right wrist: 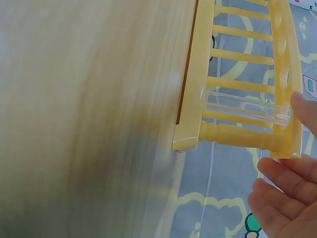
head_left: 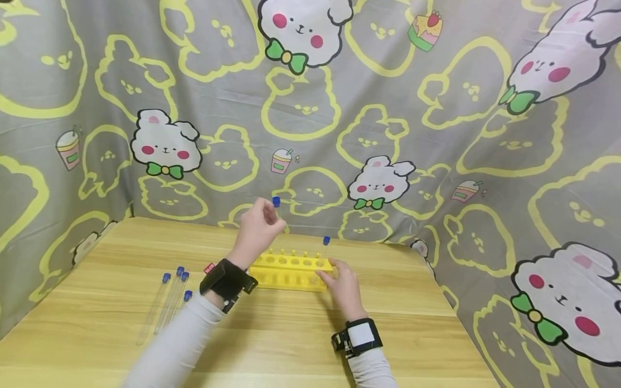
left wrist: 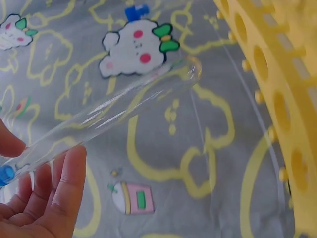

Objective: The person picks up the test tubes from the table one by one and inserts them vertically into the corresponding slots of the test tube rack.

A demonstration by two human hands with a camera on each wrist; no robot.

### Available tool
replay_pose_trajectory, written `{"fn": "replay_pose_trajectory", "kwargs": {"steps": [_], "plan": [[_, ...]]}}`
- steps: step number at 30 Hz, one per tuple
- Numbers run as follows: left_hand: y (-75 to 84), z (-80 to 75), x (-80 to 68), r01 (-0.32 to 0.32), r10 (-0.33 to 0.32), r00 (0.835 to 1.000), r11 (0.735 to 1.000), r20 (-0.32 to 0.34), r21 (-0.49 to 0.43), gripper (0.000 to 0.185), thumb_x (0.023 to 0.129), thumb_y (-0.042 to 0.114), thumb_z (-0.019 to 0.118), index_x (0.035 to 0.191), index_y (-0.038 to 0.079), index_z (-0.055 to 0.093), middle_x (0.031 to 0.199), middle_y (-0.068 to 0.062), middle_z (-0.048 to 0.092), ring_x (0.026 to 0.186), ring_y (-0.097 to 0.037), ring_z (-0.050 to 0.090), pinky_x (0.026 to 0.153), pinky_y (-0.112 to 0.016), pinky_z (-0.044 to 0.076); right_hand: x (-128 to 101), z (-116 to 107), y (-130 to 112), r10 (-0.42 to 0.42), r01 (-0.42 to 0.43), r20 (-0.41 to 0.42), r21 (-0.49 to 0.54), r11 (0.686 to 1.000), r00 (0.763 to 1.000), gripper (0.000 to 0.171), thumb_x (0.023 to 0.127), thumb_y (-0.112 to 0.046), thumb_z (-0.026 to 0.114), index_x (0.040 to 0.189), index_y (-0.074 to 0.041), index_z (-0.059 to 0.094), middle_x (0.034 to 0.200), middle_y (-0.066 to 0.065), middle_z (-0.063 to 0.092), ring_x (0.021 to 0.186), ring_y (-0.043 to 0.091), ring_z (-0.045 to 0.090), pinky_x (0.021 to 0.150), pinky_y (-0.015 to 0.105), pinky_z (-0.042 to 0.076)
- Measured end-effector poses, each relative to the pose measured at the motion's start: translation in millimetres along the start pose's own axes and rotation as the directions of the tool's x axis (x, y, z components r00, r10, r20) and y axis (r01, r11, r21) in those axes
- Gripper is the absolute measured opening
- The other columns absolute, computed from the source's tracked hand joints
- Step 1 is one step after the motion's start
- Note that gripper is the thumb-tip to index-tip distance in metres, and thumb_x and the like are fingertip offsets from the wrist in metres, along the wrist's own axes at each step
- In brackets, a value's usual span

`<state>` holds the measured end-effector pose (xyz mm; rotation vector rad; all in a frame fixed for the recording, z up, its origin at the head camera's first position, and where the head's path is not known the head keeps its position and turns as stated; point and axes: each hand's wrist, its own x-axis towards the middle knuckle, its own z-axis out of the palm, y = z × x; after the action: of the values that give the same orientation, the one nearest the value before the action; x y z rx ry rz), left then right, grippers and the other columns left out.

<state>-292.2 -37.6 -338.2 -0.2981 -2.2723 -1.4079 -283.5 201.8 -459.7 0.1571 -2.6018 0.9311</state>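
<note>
My left hand point(head_left: 256, 229) is raised over the left part of a yellow test tube rack point(head_left: 291, 280). Its thumb and fingers pinch a clear test tube point(left wrist: 116, 105) just below the blue cap, and the tube's rounded end points toward the rack in the left wrist view. At the rack's right end, my right hand point(head_left: 345, 288) holds the frame, with the thumb point(right wrist: 303, 106) at the top plate and the fingers by the end. One capped tube point(right wrist: 242, 105) stands in the rightmost part of the rack, its blue cap point(head_left: 326, 240) showing above it.
Several clear tubes with blue caps point(head_left: 166, 278) lie on the wooden table point(head_left: 407, 334) to the left, partly behind the left sleeve. A grey patterned cloth point(head_left: 310, 178) hangs behind the table and along its sides.
</note>
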Motion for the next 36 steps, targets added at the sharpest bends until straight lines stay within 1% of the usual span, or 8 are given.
{"fn": "replay_pose_trajectory", "kwargs": {"steps": [4,9,14,18,25,29,32,36], "plan": [[3.7,18.6,-0.9,-0.039,0.039,0.999,0.998,0.008,-0.042,0.025,0.077,0.015,0.067,0.093,0.012,0.048,0.084,-0.005,0.061,0.076,-0.020,0.058,0.068,-0.029,0.048,-0.3,-0.9,0.2,0.003,-0.003,-0.006,-0.003,1.000,1.000,0.057,0.082,-0.035,0.075,0.125,0.000,0.062,0.127,0.022,0.063,0.122,0.038,0.058,0.102,0.049,0.047],[4.5,39.3,-6.2,-0.095,0.098,0.994,0.993,0.041,-0.073,0.025,0.079,0.014,0.066,0.093,0.013,0.045,0.082,-0.003,0.059,0.076,-0.017,0.057,0.068,-0.029,0.048,-0.8,-0.8,0.2,0.002,-0.002,-0.003,0.002,1.000,1.000,0.057,0.083,-0.035,0.074,0.125,0.000,0.062,0.127,0.021,0.063,0.122,0.038,0.058,0.102,0.049,0.047],[1.6,54.5,-9.6,-0.133,0.137,0.987,0.990,0.088,-0.051,0.025,0.081,0.010,0.065,0.096,0.013,0.044,0.084,-0.002,0.056,0.077,-0.014,0.056,0.068,-0.027,0.051,-0.7,-0.6,-0.3,0.005,-0.005,0.000,0.003,1.000,1.000,0.056,0.083,-0.034,0.075,0.125,0.000,0.062,0.126,0.021,0.064,0.122,0.038,0.058,0.102,0.050,0.047],[-1.1,61.4,-10.1,-0.138,0.140,0.983,0.990,0.115,-0.021,0.026,0.082,0.010,0.065,0.099,0.013,0.046,0.084,-0.002,0.056,0.078,-0.014,0.055,0.068,-0.026,0.050,-0.1,-0.8,-0.2,-0.004,0.004,-0.007,-0.008,1.000,1.000,0.056,0.083,-0.035,0.075,0.124,0.000,0.062,0.125,0.021,0.064,0.121,0.038,0.059,0.102,0.049,0.048],[-9.1,68.3,-11.5,-0.123,0.124,0.981,0.992,0.150,-0.015,0.028,0.083,0.010,0.065,0.104,0.011,0.047,0.087,-0.002,0.056,0.081,-0.015,0.055,0.069,-0.028,0.048,0.6,-1.2,0.1,-0.008,0.008,-0.009,-0.010,1.000,1.000,0.055,0.083,-0.034,0.074,0.124,0.001,0.062,0.125,0.021,0.064,0.120,0.038,0.059,0.101,0.049,0.048],[-15.6,73.5,-13.4,-0.134,0.131,0.975,0.991,0.179,0.002,0.030,0.083,0.009,0.064,0.108,0.011,0.047,0.089,-0.002,0.057,0.082,-0.014,0.058,0.072,-0.028,0.051,0.1,-1.5,-0.8,-0.002,0.002,-0.007,-0.008,1.000,1.000,0.055,0.083,-0.034,0.075,0.124,0.001,0.062,0.125,0.021,0.064,0.120,0.038,0.059,0.101,0.049,0.048],[-20.3,77.4,-15.3,-0.138,0.134,0.969,0.990,0.208,0.006,0.030,0.083,0.007,0.062,0.110,0.008,0.048,0.091,-0.003,0.057,0.083,-0.014,0.058,0.074,-0.028,0.052,-0.1,-1.5,-1.5,0.004,-0.004,-0.007,-0.007,1.000,1.000,0.056,0.082,-0.035,0.075,0.124,0.000,0.062,0.125,0.021,0.065,0.120,0.037,0.059,0.101,0.049,0.048],[-25.4,82.1,-17.2,-0.137,0.127,0.962,0.990,0.242,0.025,0.029,0.083,0.007,0.061,0.108,0.007,0.049,0.090,-0.004,0.057,0.080,-0.014,0.057,0.070,-0.026,0.051,0.1,-1.4,-1.2,-0.002,0.002,-0.011,-0.012,1.000,1.000,0.056,0.082,-0.035,0.076,0.123,0.000,0.063,0.124,0.021,0.065,0.119,0.037,0.060,0.101,0.049,0.048]]}}
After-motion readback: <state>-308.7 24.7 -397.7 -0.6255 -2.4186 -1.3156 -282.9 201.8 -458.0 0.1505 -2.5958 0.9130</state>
